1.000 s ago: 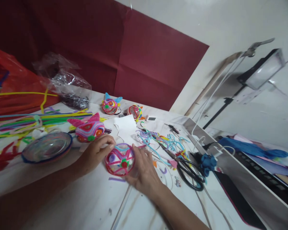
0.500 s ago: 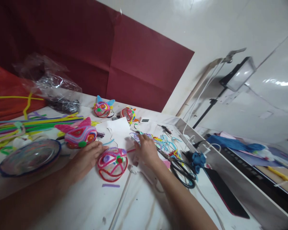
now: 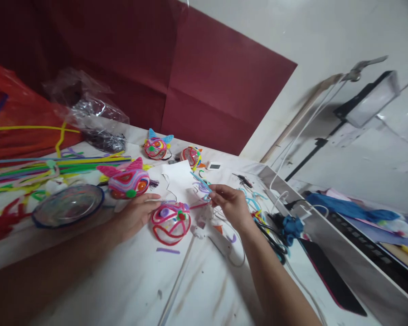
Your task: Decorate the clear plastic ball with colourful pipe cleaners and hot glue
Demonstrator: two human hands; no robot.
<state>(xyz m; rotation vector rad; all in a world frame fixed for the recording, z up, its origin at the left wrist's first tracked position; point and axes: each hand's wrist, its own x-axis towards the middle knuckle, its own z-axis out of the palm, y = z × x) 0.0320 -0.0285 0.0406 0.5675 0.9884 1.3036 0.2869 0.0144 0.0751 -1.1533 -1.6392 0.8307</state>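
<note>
My right hand (image 3: 229,203) pinches a light blue pipe cleaner strip (image 3: 200,181) between thumb and fingers, above the middle of the table. Spread beside the left edge of a clear ball wrapped in pink and red pipe cleaners (image 3: 171,224), my left hand (image 3: 139,215) holds nothing. That ball bears a purple coil and a green pompom. Just behind my left hand sits a pink striped, eared figure (image 3: 127,181). A short purple strip (image 3: 168,250) lies in front of the ball.
Two more decorated balls (image 3: 156,147) stand at the back near white paper (image 3: 178,176). Left are a clear dish (image 3: 70,206) and pipe cleaners (image 3: 85,167). Cables, a black phone (image 3: 331,276) and a raised table edge are at the right.
My right hand has lifted from the scraps with the light blue strip. The strip near my left hand is no longer seen there. The camera view has shifted, moving the scene rightward.
</note>
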